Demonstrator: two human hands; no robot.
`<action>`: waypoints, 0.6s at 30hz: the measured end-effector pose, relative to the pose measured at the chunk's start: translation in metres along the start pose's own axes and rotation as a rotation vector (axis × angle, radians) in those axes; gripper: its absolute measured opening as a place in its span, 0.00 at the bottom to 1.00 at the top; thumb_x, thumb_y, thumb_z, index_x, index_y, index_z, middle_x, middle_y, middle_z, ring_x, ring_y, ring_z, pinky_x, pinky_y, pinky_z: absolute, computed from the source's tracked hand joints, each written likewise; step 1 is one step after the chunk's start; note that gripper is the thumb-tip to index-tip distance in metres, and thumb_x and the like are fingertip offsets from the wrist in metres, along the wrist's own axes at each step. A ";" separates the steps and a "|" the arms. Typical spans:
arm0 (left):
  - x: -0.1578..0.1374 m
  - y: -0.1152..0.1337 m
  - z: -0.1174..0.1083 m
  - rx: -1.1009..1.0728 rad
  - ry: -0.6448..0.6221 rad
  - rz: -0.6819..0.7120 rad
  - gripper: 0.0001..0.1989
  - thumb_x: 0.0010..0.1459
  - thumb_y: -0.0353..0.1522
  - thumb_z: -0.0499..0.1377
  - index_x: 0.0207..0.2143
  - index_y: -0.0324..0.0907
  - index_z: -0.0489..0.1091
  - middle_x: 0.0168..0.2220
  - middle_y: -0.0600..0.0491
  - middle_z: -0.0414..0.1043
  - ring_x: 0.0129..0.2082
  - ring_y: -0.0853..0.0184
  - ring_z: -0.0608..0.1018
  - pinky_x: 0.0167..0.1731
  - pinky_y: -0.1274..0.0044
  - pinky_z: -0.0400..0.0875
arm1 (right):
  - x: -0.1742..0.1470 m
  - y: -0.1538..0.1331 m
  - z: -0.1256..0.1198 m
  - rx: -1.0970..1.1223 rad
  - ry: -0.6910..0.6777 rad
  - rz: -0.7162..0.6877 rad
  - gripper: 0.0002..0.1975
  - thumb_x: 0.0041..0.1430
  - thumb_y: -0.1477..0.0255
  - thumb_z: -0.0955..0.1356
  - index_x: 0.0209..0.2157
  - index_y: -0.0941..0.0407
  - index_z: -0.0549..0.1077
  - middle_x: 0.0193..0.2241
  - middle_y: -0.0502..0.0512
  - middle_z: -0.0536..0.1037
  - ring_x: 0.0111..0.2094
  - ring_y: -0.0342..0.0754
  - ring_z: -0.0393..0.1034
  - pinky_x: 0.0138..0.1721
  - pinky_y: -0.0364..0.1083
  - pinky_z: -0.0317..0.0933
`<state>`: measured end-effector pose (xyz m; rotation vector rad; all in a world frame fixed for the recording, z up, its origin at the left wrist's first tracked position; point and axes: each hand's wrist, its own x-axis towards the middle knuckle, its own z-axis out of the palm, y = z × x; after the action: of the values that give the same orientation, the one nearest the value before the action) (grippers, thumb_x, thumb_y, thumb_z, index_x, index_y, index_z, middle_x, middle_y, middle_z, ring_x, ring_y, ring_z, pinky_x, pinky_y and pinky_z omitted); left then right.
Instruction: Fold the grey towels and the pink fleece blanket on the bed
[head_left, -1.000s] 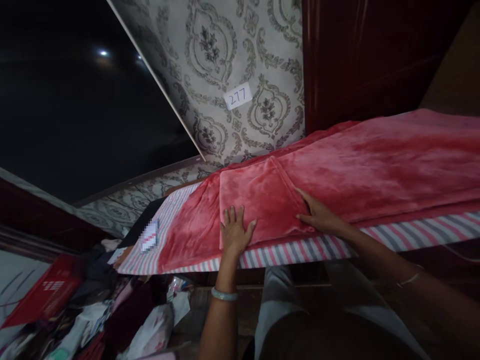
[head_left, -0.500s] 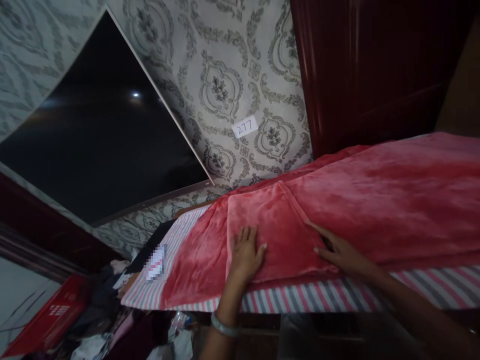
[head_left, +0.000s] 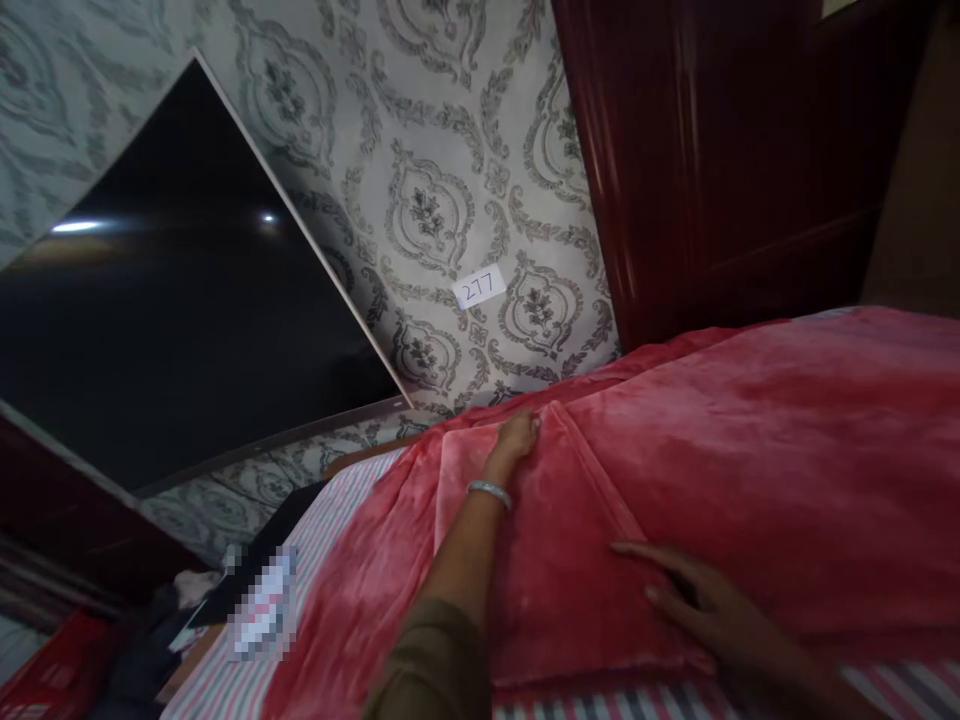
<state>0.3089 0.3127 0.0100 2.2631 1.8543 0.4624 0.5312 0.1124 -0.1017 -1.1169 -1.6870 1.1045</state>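
Your bed (head_left: 217, 690) wore a pink, white and grey striped sheet (head_left: 330, 520). A red plush blanket (head_left: 750, 450) lay directly on the sheet, covering most of it, with one folded flap (head_left: 555, 570) doubled over at the blanket's left end.

Left hand (head_left: 517, 437) at far edge of folded red blanket (head_left: 555, 540), right hand (head_left: 701, 600) flat on near corner.

A home bedroom: a bed (head_left: 570, 705) with a red fleece blanket (head_left: 750, 450), patterned wallpaper (head_left: 427, 150), and a television (head_left: 172, 330).
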 end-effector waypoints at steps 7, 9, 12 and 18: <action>0.054 0.008 0.022 0.022 -0.078 0.033 0.15 0.65 0.34 0.58 0.51 0.38 0.76 0.54 0.41 0.77 0.53 0.57 0.79 0.54 0.69 0.70 | -0.002 0.003 0.002 0.023 -0.036 0.047 0.33 0.55 0.42 0.64 0.56 0.44 0.78 0.57 0.57 0.74 0.59 0.61 0.69 0.63 0.61 0.59; 0.063 0.009 0.027 0.035 -0.086 0.032 0.12 0.62 0.32 0.61 0.45 0.36 0.77 0.49 0.40 0.79 0.48 0.57 0.80 0.50 0.70 0.72 | -0.003 0.006 0.005 0.044 -0.017 0.067 0.34 0.55 0.41 0.64 0.55 0.43 0.78 0.57 0.57 0.74 0.59 0.61 0.69 0.63 0.62 0.59; 0.071 0.008 0.034 0.051 -0.034 0.027 0.12 0.62 0.29 0.60 0.46 0.34 0.75 0.50 0.39 0.78 0.49 0.58 0.78 0.51 0.71 0.70 | -0.005 0.010 0.008 0.060 0.006 0.116 0.35 0.54 0.39 0.63 0.56 0.42 0.78 0.59 0.56 0.73 0.60 0.62 0.67 0.64 0.63 0.58; 0.072 0.002 0.050 0.061 0.012 0.041 0.14 0.66 0.28 0.55 0.52 0.35 0.71 0.55 0.39 0.75 0.55 0.59 0.75 0.55 0.71 0.67 | -0.009 0.005 0.005 0.082 -0.020 0.140 0.33 0.54 0.39 0.62 0.54 0.38 0.78 0.57 0.54 0.74 0.60 0.62 0.68 0.63 0.62 0.60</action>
<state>0.3410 0.3857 -0.0266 2.3462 1.8555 0.4324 0.5299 0.1041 -0.1091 -1.1897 -1.5824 1.2650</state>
